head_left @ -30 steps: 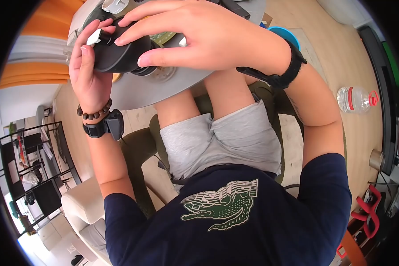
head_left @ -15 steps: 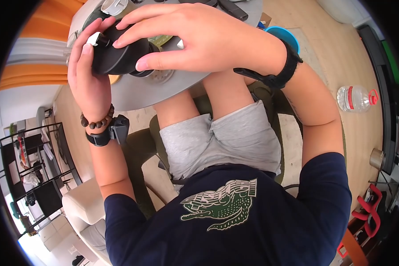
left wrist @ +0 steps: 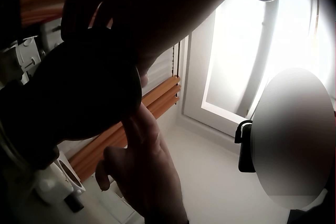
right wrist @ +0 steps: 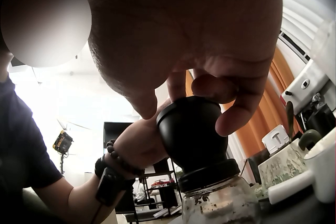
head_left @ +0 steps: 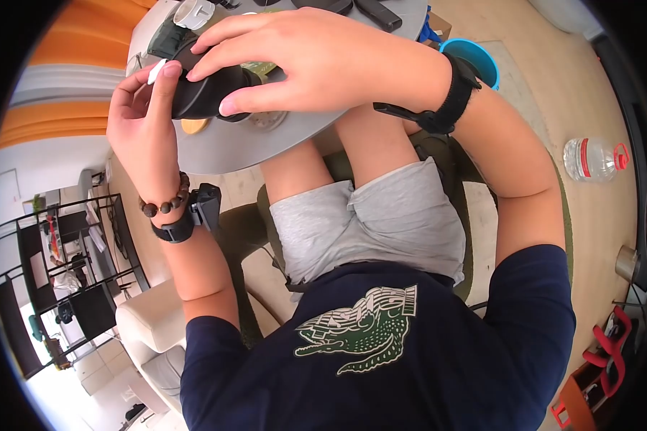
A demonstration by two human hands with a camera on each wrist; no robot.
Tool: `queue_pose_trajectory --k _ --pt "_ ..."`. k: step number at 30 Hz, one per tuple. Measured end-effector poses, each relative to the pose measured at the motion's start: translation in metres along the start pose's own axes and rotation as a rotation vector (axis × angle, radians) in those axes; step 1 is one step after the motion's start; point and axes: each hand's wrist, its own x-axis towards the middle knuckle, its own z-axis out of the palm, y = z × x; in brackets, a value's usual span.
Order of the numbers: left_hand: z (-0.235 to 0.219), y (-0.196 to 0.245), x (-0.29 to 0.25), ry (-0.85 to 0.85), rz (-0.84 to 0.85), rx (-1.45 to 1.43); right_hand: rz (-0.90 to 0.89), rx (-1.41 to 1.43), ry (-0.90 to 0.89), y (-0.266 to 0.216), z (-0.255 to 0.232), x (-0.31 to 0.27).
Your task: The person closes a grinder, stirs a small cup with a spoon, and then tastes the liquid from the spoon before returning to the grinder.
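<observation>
A black hand grinder [head_left: 207, 92] with a rounded top stands upright on its glass jar [right wrist: 218, 205], which has dark bits on its inner wall. My right hand [head_left: 320, 61] reaches over it from above, fingers and thumb bent around the black top. At the grinder's left side my left hand [head_left: 142, 126] pinches a small white knob [head_left: 157, 71] between thumb and fingers. In the left wrist view the grinder [left wrist: 86, 85] is a dark silhouette, with the right hand below it in the picture.
The grinder is on a grey table [head_left: 237, 147] with a curved edge. Close by are a round yellowish piece [head_left: 193, 126], a white cup-like object [head_left: 192, 13] and a dark case [head_left: 378, 14]. On the floor are a blue bucket [head_left: 474, 59] and a water bottle [head_left: 588, 159].
My left hand has turned and shifted slightly, its thumb now up by the white knob, which moved a little right and down. The right hand keeps its hold on the grinder's top.
</observation>
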Motion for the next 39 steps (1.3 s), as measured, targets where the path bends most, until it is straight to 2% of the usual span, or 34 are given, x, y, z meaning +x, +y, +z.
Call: queue_pose_trajectory --k 2,8,13,16,20,22,25,31,34,38,39 --pt "0.001 0.004 -0.002 0.021 -0.027 0.042 -0.001 -0.009 -0.001 0.0 0.0 0.0" --pt "0.019 0.025 -0.017 0.166 0.058 0.162 0.018 -0.05 -0.025 -0.005 -0.001 -0.001" --pt "0.024 0.02 -0.014 0.258 -0.002 0.253 0.036 -0.016 -0.075 -0.005 -0.006 -0.002" --pt "0.028 0.018 -0.013 0.32 -0.059 0.294 -0.02 -0.058 -0.023 -0.002 -0.004 0.0" --pt "0.028 0.018 -0.012 0.335 -0.12 0.277 0.014 -0.032 -0.079 -0.006 -0.009 -0.001" --pt "0.03 0.025 -0.015 0.357 -0.052 0.363 0.014 -0.023 -0.088 -0.006 -0.01 -0.001" --pt "0.032 0.026 -0.017 0.363 -0.032 0.316 0.018 -0.015 -0.089 -0.007 -0.008 -0.001" --pt "0.039 0.03 -0.022 0.385 -0.056 0.33 -0.016 -0.04 -0.062 -0.005 -0.004 -0.003" --pt "0.04 0.026 -0.022 0.387 -0.038 0.282 0.024 -0.021 -0.095 -0.008 -0.006 -0.003" --pt "0.037 0.019 -0.018 0.407 -0.029 0.279 -0.028 -0.061 -0.043 -0.006 -0.004 -0.002" --pt "0.036 0.019 -0.017 0.413 -0.039 0.351 -0.022 -0.065 -0.047 -0.007 -0.005 -0.002"
